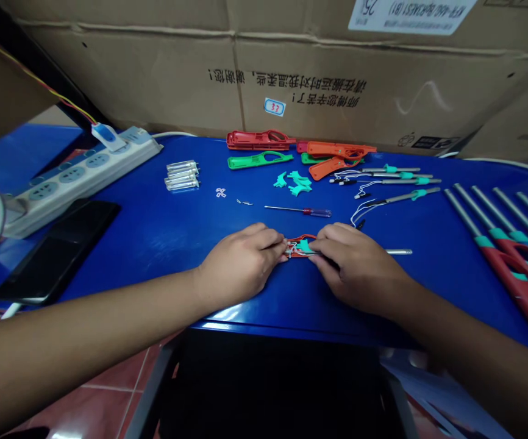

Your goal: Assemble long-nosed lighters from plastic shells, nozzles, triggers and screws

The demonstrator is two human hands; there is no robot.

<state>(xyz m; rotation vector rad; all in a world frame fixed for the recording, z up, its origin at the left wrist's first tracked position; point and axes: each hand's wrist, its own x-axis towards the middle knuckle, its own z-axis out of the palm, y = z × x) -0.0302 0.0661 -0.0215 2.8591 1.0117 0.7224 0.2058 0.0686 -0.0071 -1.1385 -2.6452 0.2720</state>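
An opened orange-red lighter casing (308, 237) lies low over the table, between my two hands. White wires and a teal trigger piece (304, 246) show inside it. My left hand (248, 259) is closed around the casing's left end, its fingertips by the wires. At the other end my right hand (358, 265) pinches the casing beside the trigger piece, thumb and fingers together. A metal tube (400, 252) sticks out past my right hand. My palms and fingers hide most of the casing.
Behind the hands lie a screwdriver (298, 211), loose teal triggers (299, 182), green casing half (260, 160), wired tubes (410, 181) and clear cylinders (181, 175). Assembled red lighters (515, 274) lie right; a power strip (76, 177) and phone (58, 250) left. A cardboard box (154, 79) stands behind.
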